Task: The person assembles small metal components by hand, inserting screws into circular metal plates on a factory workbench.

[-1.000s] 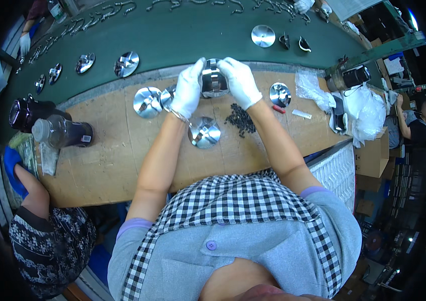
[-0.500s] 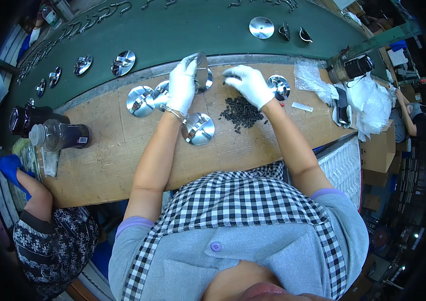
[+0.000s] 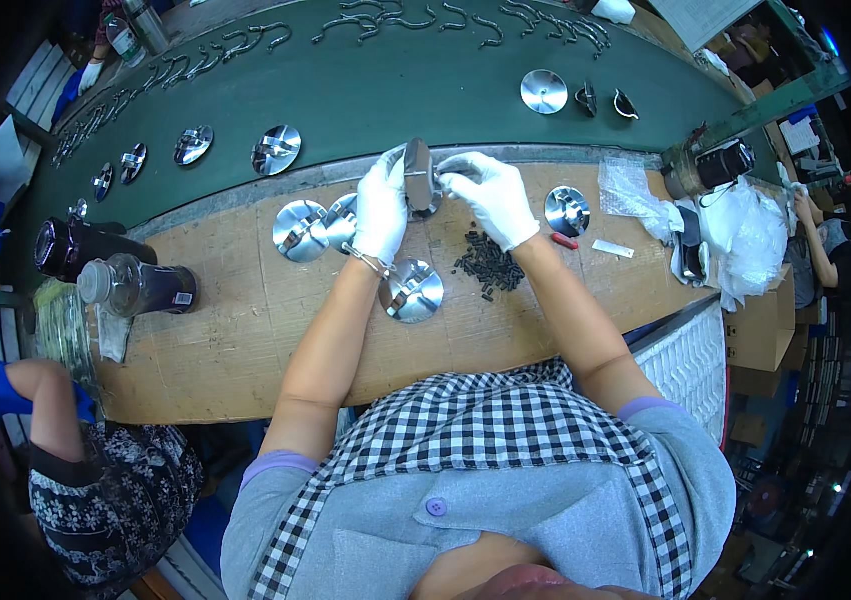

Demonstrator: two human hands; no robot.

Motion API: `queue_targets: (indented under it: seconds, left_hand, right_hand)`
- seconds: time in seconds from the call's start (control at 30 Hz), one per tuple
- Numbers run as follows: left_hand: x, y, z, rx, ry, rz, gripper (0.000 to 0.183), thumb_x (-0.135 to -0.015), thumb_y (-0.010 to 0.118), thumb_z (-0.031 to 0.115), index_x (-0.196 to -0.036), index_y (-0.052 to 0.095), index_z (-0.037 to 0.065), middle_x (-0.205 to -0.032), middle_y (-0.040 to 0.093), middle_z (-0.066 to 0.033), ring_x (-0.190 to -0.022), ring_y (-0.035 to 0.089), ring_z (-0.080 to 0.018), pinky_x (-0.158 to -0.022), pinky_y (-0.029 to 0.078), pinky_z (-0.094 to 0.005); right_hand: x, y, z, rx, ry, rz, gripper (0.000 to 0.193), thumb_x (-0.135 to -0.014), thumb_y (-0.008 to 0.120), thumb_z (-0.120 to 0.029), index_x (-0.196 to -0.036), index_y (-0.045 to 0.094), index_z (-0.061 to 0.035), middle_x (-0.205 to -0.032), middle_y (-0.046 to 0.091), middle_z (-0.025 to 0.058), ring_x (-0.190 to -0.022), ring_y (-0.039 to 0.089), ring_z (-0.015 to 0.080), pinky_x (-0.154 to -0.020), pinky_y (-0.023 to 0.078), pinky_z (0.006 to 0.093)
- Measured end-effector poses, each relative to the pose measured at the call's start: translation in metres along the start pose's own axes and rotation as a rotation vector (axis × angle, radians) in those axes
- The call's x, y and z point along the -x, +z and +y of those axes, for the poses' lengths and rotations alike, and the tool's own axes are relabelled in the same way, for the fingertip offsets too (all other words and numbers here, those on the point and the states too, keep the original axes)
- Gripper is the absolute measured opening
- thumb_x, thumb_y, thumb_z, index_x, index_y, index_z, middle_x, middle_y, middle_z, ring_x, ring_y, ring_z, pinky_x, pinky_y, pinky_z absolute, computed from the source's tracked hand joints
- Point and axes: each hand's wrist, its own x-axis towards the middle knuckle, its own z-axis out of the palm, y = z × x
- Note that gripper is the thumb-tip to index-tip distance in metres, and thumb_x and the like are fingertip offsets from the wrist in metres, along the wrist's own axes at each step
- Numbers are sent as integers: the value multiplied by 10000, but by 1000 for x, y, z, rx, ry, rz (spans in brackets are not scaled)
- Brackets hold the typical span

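My left hand (image 3: 379, 210), in a white glove, grips a shiny metal disc part (image 3: 418, 178) and holds it on edge above the cardboard. Close against the part's right side is my gloved right hand (image 3: 497, 203), thumb and fingers pinched together; whatever is between them is too small to make out. Below the hands lies a pile of small black cylindrical pieces (image 3: 486, 266). Near my left wrist rests a chrome disc (image 3: 412, 292) with a raised bar. More such discs (image 3: 299, 231) lie left of that hand, and a round chrome part (image 3: 567, 211) sits at right.
Chrome discs (image 3: 276, 150) and curved metal pieces (image 3: 375, 20) lie on the green belt (image 3: 425, 95) beyond the cardboard (image 3: 245, 330). A jar (image 3: 135, 285) and dark bottle stand at left. Plastic wrap (image 3: 740, 240), a red object (image 3: 564, 241) and a white strip are at right.
My right hand has come from above the black pieces to the side of the held disc, fingers now pinched. My left hand keeps its grip. The whole view has shifted slightly.
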Motion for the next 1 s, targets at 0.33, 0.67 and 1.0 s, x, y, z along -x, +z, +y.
queue_targets:
  seconds: [0.33,0.67,1.0]
  left_hand:
    - [5,2,5,-229,196,71,304,-964,484,195,-1170,593,0,-1089,654,-153,-991,625,-237,-863,468,-321]
    - [7,1,1,-135,84,46,281,-979,435,133,-1188,564,-4,-1058,649,-99,-951,617,-187,-856,504,-305]
    - [-7,-1,16,91,-2,143,276,-935,550,108,-1194,557,12,-1032,610,-71,-742,560,-76,-662,505,-221]
  right_hand:
    - [2,21,-5,-31,-23,119,201,-821,677,-83,-1004,694,-1,-903,703,62,-793,636,101,-709,512,243]
    - [-6,18,-6,8,-50,11,197,-803,692,-113,-967,708,-7,-934,704,87,-805,647,117,-725,512,252]
    - [-51,-19,29,-322,250,68,238,-905,583,-213,-951,638,14,-774,626,71,-612,556,116,-524,449,251]
